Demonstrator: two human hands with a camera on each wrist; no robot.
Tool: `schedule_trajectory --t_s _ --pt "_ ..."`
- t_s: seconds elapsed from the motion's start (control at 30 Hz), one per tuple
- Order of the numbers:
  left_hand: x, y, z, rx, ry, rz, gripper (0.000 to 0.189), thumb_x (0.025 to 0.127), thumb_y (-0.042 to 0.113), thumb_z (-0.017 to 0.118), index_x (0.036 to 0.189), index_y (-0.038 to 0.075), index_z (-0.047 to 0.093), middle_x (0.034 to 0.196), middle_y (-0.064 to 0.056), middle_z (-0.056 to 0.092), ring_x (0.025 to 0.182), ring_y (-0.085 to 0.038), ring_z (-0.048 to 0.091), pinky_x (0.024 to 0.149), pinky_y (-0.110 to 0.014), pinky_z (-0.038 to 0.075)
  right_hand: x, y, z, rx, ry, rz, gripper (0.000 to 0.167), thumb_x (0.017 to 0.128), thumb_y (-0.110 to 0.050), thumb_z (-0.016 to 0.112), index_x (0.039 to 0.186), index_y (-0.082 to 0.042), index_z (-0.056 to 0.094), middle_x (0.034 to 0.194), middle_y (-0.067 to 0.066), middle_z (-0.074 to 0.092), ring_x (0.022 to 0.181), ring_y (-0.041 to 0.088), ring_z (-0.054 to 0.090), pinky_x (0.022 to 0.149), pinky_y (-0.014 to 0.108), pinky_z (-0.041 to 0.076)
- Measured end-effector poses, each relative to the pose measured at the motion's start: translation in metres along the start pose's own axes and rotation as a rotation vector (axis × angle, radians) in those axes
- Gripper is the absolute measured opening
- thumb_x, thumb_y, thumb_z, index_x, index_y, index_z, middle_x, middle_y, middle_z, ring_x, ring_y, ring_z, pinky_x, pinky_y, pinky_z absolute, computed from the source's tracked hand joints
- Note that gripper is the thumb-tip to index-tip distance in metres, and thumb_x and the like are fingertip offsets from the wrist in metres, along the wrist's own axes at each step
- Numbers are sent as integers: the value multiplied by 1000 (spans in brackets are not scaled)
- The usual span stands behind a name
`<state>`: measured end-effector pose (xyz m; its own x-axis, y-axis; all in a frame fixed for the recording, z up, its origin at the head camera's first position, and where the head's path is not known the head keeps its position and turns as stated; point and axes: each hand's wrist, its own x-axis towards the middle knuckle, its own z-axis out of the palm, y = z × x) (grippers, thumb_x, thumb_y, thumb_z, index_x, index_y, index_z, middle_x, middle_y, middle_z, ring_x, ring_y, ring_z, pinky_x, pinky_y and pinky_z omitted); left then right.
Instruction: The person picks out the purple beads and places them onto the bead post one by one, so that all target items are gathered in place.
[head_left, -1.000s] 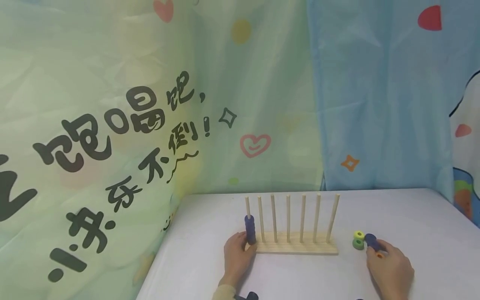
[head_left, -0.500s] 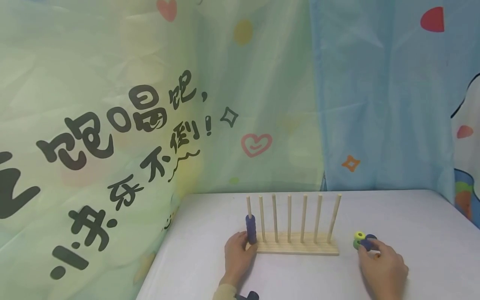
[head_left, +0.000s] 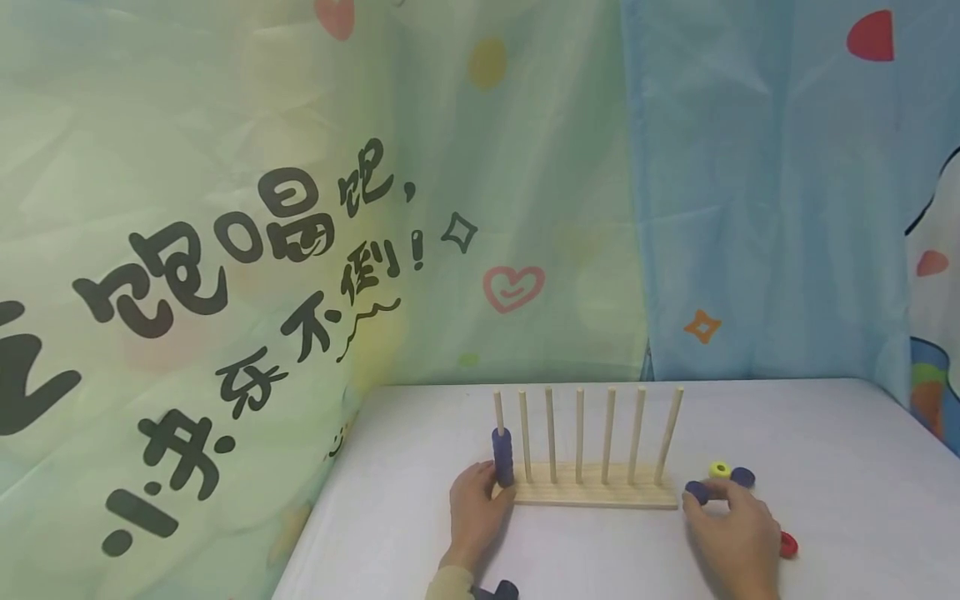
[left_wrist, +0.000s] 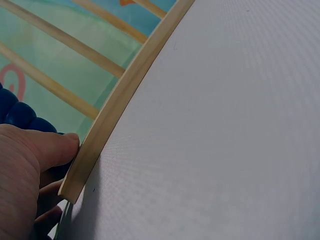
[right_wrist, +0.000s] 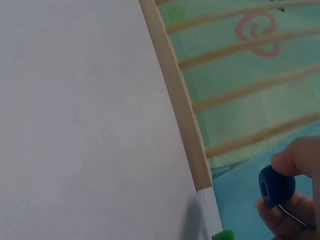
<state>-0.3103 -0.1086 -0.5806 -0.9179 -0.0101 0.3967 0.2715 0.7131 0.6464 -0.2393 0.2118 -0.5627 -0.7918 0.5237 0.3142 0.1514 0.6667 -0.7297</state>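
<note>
A wooden peg rack (head_left: 592, 493) with several upright pegs stands on the table. Dark blue beads (head_left: 502, 457) are stacked on its leftmost peg; the other pegs carry nothing. My left hand (head_left: 480, 510) grips the rack's left end, and in the left wrist view the thumb (left_wrist: 62, 147) lies against the base's edge with the fingers partly hidden behind. Just off the rack's right end, my right hand (head_left: 733, 533) pinches a dark blue bead (head_left: 697, 492) between thumb and fingers. The hole in this bead (right_wrist: 276, 186) shows in the right wrist view.
Beyond the right hand lie a yellow bead (head_left: 720, 471) and another dark blue bead (head_left: 743, 477). A red bead (head_left: 788, 545) shows beside that hand's right edge. A green bead (right_wrist: 224, 235) peeks in at the right wrist view's bottom. Printed curtains (head_left: 525, 208) hang behind the table.
My right hand has taken a dark blue bead from the loose group and carried it left toward the rack. The red bead has come into sight. My left hand stays on the rack.
</note>
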Motion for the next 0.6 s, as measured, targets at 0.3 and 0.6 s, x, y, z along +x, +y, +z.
schedule_trajectory --t_s 0.3,0.6 --pt "1 -2 0 -4 -2 3 34 80 19 75 111 6 72 115 -6 69 118 -29 57 108 -52 36 -19 -26 11 102 -149 -11 29 83 -24 76 105 -8 69 108 16 70 103 38 61 88 54 44" --pt "0 -3 1 12 -7 4 35 79 19 76 111 6 72 116 -6 69 118 -30 57 108 -52 36 -36 -34 26 133 -163 -129 29 79 -19 80 102 -8 69 107 14 72 102 36 66 89 53 50"
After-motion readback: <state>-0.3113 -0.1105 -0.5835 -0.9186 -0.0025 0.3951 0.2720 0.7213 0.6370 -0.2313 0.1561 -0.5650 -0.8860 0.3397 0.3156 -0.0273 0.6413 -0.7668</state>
